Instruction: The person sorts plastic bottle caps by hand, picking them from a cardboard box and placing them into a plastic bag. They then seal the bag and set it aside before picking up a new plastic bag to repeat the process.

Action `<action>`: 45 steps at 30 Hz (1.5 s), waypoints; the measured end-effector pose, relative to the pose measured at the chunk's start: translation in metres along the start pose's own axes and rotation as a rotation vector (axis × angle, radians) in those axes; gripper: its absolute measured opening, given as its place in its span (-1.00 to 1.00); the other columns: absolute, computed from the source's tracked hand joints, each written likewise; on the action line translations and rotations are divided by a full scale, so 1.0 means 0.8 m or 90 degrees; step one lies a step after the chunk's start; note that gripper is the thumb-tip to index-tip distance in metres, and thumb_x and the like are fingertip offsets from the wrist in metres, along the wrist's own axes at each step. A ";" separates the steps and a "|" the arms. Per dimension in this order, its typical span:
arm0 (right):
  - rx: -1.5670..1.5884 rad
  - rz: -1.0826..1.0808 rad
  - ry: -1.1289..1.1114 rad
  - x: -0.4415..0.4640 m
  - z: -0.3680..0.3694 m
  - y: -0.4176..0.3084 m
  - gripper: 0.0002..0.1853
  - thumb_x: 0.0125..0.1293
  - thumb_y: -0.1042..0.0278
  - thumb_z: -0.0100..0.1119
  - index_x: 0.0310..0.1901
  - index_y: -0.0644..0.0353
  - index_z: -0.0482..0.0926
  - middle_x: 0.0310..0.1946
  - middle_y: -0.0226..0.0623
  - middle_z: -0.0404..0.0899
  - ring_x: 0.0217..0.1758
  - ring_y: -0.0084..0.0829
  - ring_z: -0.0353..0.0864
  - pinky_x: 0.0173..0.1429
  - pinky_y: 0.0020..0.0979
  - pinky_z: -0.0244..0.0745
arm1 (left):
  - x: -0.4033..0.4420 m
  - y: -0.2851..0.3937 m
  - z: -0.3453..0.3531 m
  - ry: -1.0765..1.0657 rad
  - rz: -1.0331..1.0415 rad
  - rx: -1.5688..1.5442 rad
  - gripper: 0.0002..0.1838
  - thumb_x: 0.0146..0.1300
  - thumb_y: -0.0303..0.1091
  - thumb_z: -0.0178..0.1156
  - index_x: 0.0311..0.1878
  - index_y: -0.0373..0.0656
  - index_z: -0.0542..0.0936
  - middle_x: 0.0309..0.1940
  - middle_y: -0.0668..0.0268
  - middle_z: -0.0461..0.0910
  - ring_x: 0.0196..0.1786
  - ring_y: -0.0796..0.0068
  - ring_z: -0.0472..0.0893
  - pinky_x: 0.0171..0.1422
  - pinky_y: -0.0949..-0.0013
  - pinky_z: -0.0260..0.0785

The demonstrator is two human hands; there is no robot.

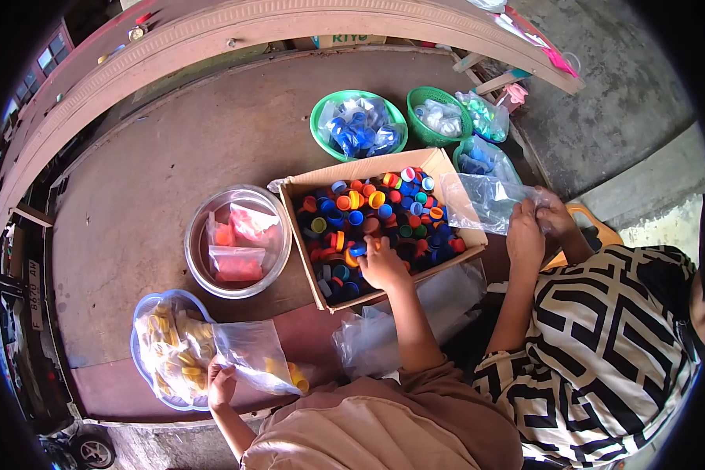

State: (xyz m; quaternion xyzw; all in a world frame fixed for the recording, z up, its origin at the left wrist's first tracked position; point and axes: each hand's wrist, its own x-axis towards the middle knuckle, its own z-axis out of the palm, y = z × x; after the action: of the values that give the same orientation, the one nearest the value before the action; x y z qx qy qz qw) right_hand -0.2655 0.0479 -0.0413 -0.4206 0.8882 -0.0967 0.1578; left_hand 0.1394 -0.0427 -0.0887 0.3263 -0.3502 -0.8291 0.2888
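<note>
Inside the box rim (360,170), right fingers (377,250) touch caps (358,250); a bowl (200,258) alongside.

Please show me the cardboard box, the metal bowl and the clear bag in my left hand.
Cardboard box (360,171): head view, far wall.
Metal bowl (197,251): head view, left inner wall.
Clear bag (248,346) in your left hand (222,384): head view, middle of its plastic.

Caps (370,225) are multicoloured, the box (360,172) brown, one shirt (603,329) geometrically patterned.

The person wears a brown top (462,411) beneath a paler tan cloth (352,429).
</note>
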 end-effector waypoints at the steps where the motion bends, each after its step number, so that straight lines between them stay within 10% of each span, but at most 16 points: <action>1: 0.013 -0.019 -0.008 -0.005 -0.001 -0.002 -0.47 0.19 0.13 0.07 0.13 0.24 0.28 -0.04 0.12 0.29 -0.08 0.16 0.45 -0.02 -0.05 0.43 | 0.000 0.001 0.003 0.004 0.000 0.001 -0.68 0.02 -0.49 0.10 -0.08 -0.26 0.49 -0.16 0.23 0.55 -0.10 0.43 0.49 0.10 0.36 0.26; 7: 0.221 -0.156 -0.066 0.002 -0.047 0.023 -0.51 0.23 0.11 0.08 0.12 0.22 0.41 0.08 -0.01 0.40 0.16 -0.12 0.38 0.24 -0.26 0.25 | 0.000 0.001 0.001 -0.006 0.001 0.006 -0.68 0.03 -0.49 0.11 -0.08 -0.27 0.49 -0.16 0.22 0.55 -0.10 0.43 0.49 0.09 0.38 0.26; 10: 0.018 0.086 0.145 0.034 -0.059 0.089 -0.57 0.22 0.07 0.04 0.02 0.18 0.46 -0.02 0.05 0.46 0.10 -0.06 0.42 0.18 -0.17 0.31 | 0.000 0.003 0.006 -0.008 0.009 0.016 -0.66 0.03 -0.48 0.11 -0.06 -0.29 0.48 -0.16 0.21 0.56 -0.09 0.42 0.50 0.10 0.38 0.25; 13: -0.097 0.383 0.037 0.050 -0.083 0.140 -0.37 0.23 -0.12 -0.06 0.20 0.18 0.29 0.12 0.17 0.31 0.23 0.05 0.30 0.23 -0.11 0.28 | 0.001 0.006 0.010 -0.020 0.013 0.024 -0.65 0.03 -0.46 0.11 -0.05 -0.30 0.48 -0.14 0.19 0.56 -0.08 0.40 0.50 0.11 0.36 0.25; 23: 0.152 0.267 -0.247 0.121 -0.018 0.261 -0.12 0.17 -0.47 -0.32 0.17 0.25 0.35 0.27 0.05 0.19 0.31 0.09 0.19 0.32 -0.11 0.15 | 0.002 0.004 0.004 -0.022 0.002 0.023 -0.68 0.03 -0.48 0.09 -0.08 -0.28 0.50 -0.15 0.19 0.56 -0.09 0.41 0.50 0.09 0.36 0.27; 27: 0.049 0.304 -0.009 0.056 -0.041 0.122 -0.18 0.12 -0.33 0.00 0.12 0.34 0.33 0.16 0.39 0.18 0.20 0.15 0.29 0.23 -0.11 0.27 | 0.002 0.003 0.002 -0.021 -0.010 0.000 -0.68 0.02 -0.50 0.09 -0.09 -0.26 0.50 -0.15 0.22 0.56 -0.09 0.42 0.50 0.09 0.37 0.27; 30: 0.151 0.170 0.024 0.041 -0.022 0.061 -0.37 0.14 -0.04 0.16 0.05 0.37 0.34 0.06 0.27 0.25 0.04 0.19 0.42 0.09 -0.09 0.41 | 0.003 -0.003 -0.009 -0.022 -0.011 -0.013 -0.68 0.02 -0.52 0.08 -0.09 -0.25 0.50 -0.15 0.23 0.55 -0.10 0.42 0.50 0.09 0.37 0.27; 35: -0.091 0.067 0.234 0.021 0.044 -0.020 -0.46 0.09 0.36 0.11 0.15 0.26 0.29 0.23 0.29 0.00 0.25 0.28 0.14 0.05 -0.08 0.47 | 0.002 -0.001 -0.002 -0.003 -0.002 -0.001 -0.68 0.01 -0.53 0.07 -0.09 -0.25 0.50 -0.19 0.26 0.55 -0.11 0.44 0.50 0.09 0.39 0.26; 45: 0.062 -0.066 0.165 0.016 0.022 -0.021 -0.51 0.11 0.45 0.03 0.14 0.17 0.33 0.28 0.27 0.00 0.31 0.23 0.07 0.32 -0.08 0.18 | 0.005 -0.003 -0.005 -0.016 0.003 0.002 -0.67 0.01 -0.49 0.09 -0.08 -0.27 0.50 -0.15 0.22 0.56 -0.11 0.44 0.50 0.09 0.40 0.25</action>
State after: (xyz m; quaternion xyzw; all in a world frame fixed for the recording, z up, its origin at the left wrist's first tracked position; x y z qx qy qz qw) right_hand -0.2548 0.0272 -0.0548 -0.4417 0.8724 -0.2014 0.0565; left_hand 0.1396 -0.0462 -0.0940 0.3151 -0.3561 -0.8319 0.2860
